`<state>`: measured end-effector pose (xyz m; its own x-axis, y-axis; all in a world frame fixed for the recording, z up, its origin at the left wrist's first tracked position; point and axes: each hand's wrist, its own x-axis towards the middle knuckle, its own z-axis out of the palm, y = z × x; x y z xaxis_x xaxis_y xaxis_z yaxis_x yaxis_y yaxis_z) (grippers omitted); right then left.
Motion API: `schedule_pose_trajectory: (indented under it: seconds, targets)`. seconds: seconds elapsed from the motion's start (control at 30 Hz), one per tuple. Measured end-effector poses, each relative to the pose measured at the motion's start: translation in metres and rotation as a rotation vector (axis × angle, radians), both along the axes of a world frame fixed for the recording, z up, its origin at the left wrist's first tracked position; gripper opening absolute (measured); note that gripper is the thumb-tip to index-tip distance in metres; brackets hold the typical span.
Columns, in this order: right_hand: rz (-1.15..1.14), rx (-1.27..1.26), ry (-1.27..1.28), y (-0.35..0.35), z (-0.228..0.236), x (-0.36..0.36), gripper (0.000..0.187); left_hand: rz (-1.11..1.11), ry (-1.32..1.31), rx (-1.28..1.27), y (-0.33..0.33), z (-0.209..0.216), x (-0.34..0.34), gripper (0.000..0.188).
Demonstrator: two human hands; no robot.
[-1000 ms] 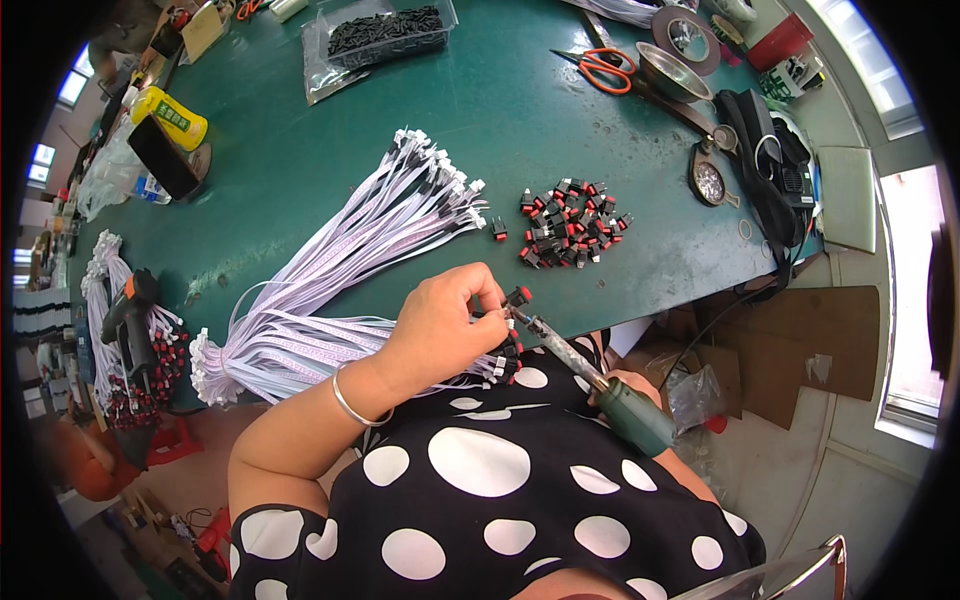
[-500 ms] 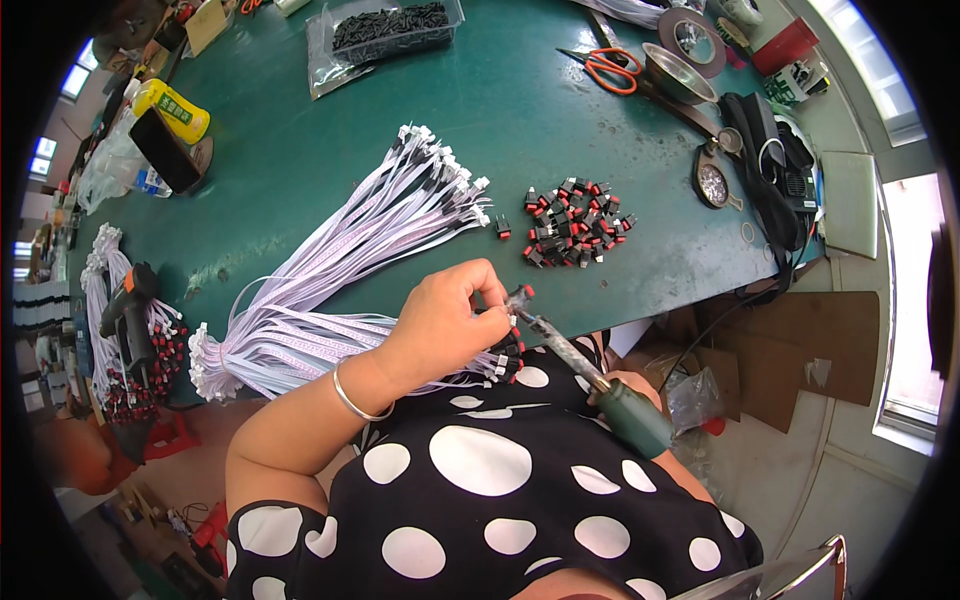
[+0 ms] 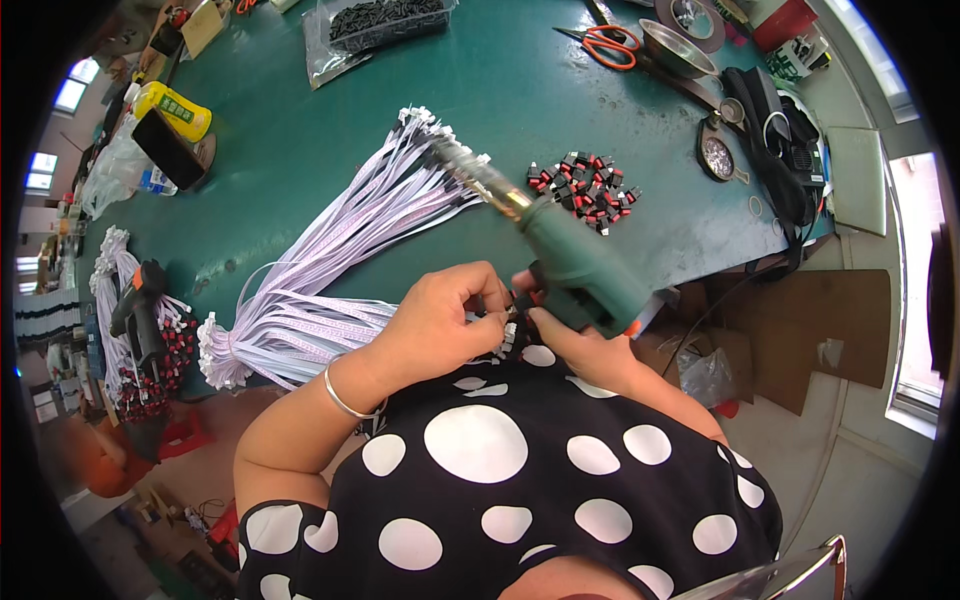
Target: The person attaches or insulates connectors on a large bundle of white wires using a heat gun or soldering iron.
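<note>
My left hand [image 3: 445, 315], with a bracelet at the wrist, is closed, thumb and forefinger pinching a small black part at the end of a white cable. My right hand [image 3: 585, 350] has a green gun-shaped tool [image 3: 575, 255] with a metal barrel lodged in it. Its thumb and a finger also meet at the same small part, whose details the fingers hide. The tool's barrel points up and left over a bundle of white flat cables [image 3: 340, 225]. Below my left hand hang several white connectors [image 3: 508, 342]. A pile of black-and-red switches [image 3: 595, 185] lies beyond the tool.
A clear tray of black tubes [image 3: 385, 25] stands at the far edge. Orange-handled scissors [image 3: 610, 45], a metal bowl [image 3: 678, 50] and a black pouch [image 3: 765, 150] lie at the right. At the left are a phone [image 3: 168, 150], a yellow bottle [image 3: 175, 108] and a glue gun [image 3: 145, 310].
The green tool has swung up and away from the part, its barrel now over the cables. My right hand has come in close to my left hand, its fingers now at the small part.
</note>
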<state>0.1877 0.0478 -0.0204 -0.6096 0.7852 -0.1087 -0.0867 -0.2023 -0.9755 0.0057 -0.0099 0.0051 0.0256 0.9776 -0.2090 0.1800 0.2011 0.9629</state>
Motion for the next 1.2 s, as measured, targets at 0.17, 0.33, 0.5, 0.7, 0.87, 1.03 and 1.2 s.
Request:
schedule_pose_trajectory:
  seconds: [0.17, 0.33, 0.5, 0.7, 0.87, 1.03, 1.2]
  targets:
    - [-0.065, -0.02, -0.079, 0.0, 0.013, -0.004, 0.02, -0.001, 0.133, 0.017, 0.002, 0.019, 0.002, 0.015]
    - [-0.071, 0.035, -0.15, 0.001, 0.009, 0.004, 0.015, -0.065, 0.492, 0.27, -0.001, 0.01, -0.002, 0.018]
    - [-0.13, 0.007, -0.121, -0.001, 0.009, 0.002, 0.017, -0.079, 0.378, 0.169, 0.004, 0.01, -0.003, 0.01]
    - [-0.112, -0.023, -0.023, -0.002, -0.001, 0.001, 0.023, -0.026, 0.218, -0.025, 0.013, 0.013, -0.002, 0.007]
    - [-0.112, -0.058, -0.086, -0.002, -0.001, 0.003, 0.022, -0.019, 0.16, -0.053, 0.016, 0.009, 0.003, 0.012]
    - [-0.141, -0.02, -0.045, -0.003, -0.003, 0.002, 0.021, -0.087, 0.215, 0.063, 0.018, 0.008, 0.005, 0.02]
    - [-0.138, -0.131, -0.029, -0.004, -0.004, 0.002, 0.023, 0.015, 0.075, -0.045, 0.019, 0.008, 0.008, 0.026]
